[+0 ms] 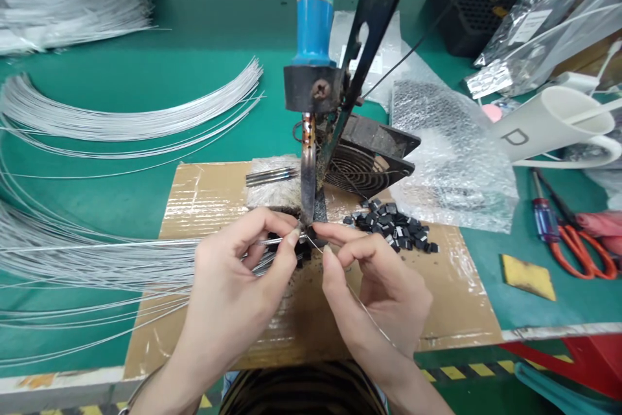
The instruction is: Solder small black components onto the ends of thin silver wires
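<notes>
My left hand (238, 279) is pinched around the end of a thin grey wire (165, 243), which trails off to the left. Thumb and forefinger of my right hand (379, 285) hold a thin strand of solder wire (365, 311) that curves down over the palm toward the wrist. Both sets of fingertips meet just below the tip of a soldering iron (308, 188) with a blue collar, fixed pointing down in a black metal stand (372, 20). The fingers partly hide the joint at the tip. Small dark pieces lie under the hands, mostly covered.
Cardboard (447, 298) lies under the work. Small black connectors (396, 227) are heaped beside a black fan (364, 166). Bundles of grey wires (131, 117) spread across the left. To the right are bubble wrap (451, 156), a white mug (549, 123), orange-handled scissors (578, 253) and a yellow sponge (528, 277).
</notes>
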### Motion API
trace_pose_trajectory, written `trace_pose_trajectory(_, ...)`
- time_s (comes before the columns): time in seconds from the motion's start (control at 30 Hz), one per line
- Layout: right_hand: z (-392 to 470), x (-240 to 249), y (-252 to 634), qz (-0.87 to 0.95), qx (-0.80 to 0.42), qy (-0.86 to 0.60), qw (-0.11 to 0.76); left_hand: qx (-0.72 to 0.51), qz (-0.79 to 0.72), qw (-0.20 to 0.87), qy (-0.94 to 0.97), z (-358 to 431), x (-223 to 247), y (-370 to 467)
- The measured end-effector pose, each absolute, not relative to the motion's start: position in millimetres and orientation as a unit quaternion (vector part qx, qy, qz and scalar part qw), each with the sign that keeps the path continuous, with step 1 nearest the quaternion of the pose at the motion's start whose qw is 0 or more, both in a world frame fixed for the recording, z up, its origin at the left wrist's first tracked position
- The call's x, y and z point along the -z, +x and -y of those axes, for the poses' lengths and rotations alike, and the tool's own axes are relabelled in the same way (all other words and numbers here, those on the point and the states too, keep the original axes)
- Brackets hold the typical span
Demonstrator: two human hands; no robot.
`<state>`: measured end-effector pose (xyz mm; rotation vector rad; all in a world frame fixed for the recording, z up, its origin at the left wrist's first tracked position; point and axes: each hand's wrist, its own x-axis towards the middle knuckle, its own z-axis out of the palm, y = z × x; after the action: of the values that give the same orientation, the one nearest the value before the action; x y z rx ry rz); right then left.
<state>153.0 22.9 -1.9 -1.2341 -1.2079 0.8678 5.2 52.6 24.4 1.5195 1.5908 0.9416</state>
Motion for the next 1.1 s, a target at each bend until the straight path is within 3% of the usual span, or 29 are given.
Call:
trace_pose_trajectory(0.6, -20.3, 6.2, 154.8, 0.531, -0.365, -0.518, 0.562, -0.371, -0.621, 0.348, 0.596, -51.7, -25.8, 6.1)
trace_pose_trajectory(1.1, -21.4, 6.1, 153.0, 0.578, -0.283, -0.530, 0.552, -0.351, -0.619, 0.306, 0.633, -51.3, -26.6, 6.9)
